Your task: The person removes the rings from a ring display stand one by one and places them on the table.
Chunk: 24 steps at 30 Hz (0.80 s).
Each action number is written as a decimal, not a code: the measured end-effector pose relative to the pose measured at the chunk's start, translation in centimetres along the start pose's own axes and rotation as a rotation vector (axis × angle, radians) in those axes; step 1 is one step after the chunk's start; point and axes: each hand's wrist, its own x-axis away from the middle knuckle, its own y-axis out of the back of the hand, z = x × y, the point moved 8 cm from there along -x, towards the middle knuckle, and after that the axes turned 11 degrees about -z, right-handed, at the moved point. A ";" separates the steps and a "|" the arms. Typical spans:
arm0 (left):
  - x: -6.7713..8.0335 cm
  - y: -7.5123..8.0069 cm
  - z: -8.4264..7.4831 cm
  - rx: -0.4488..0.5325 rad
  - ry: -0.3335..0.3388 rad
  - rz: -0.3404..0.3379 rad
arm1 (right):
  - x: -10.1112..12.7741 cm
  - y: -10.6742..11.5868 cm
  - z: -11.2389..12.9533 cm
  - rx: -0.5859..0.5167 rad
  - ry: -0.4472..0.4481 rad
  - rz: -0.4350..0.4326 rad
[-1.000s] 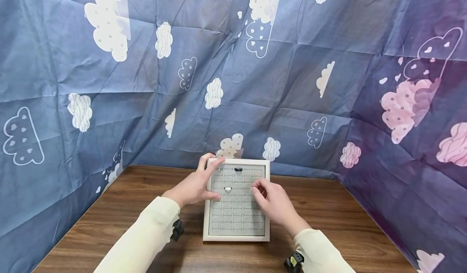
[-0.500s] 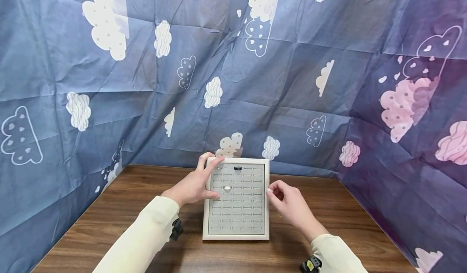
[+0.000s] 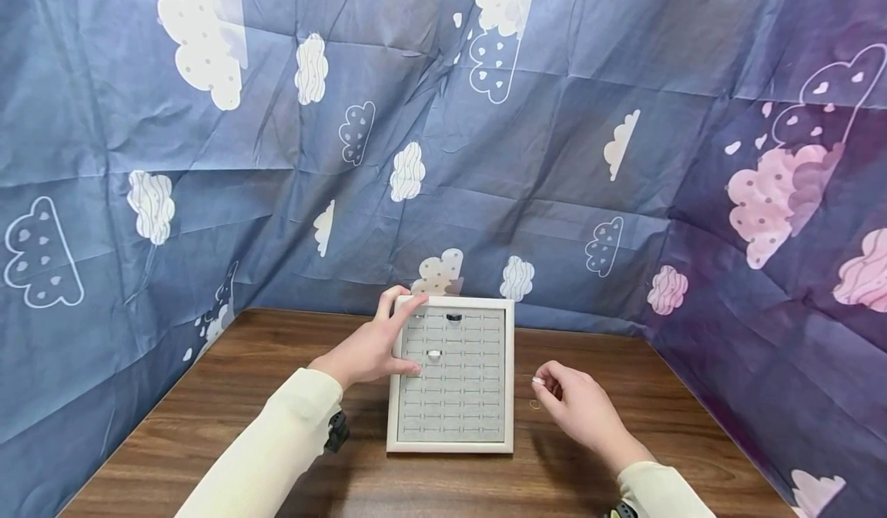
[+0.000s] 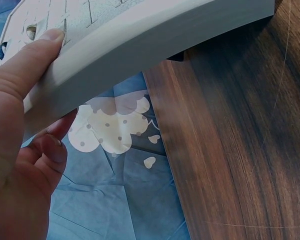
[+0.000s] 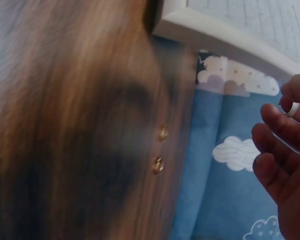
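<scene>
A ring display board (image 3: 450, 410) with a white frame and grey slotted rows leans upright on the table. My left hand (image 3: 367, 352) grips its left edge, the thumb (image 4: 50, 42) on the front and other fingers behind it. A dark ring (image 3: 453, 318) sits in the top row and a silver-white ring (image 3: 433, 355) lower down. To the right of the board, my right hand (image 3: 585, 410) pinches a small white ring (image 5: 292, 109) between thumb and finger, over the table.
Two gold rings, one nearer the board (image 5: 163, 133) and one farther (image 5: 158, 165), lie on the brown wooden table (image 3: 291, 410). A blue cloth (image 3: 450, 156) printed with clouds hangs behind and at both sides.
My right hand has moved from the board's face to the right, beyond the frame, carrying the white ring away. My left hand stays in place on the board.
</scene>
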 end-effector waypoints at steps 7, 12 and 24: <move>-0.3 -0.3 -0.4 0.004 0.003 0.008 | 2.0 -0.3 -2.6 0.068 -0.094 0.135; -0.3 -0.4 -0.4 0.005 0.011 0.018 | 3.7 -0.9 -4.0 0.105 -0.124 0.232; 0.0 0.0 0.1 0.012 0.047 0.026 | 5.1 -2.6 -5.2 0.109 -0.104 0.304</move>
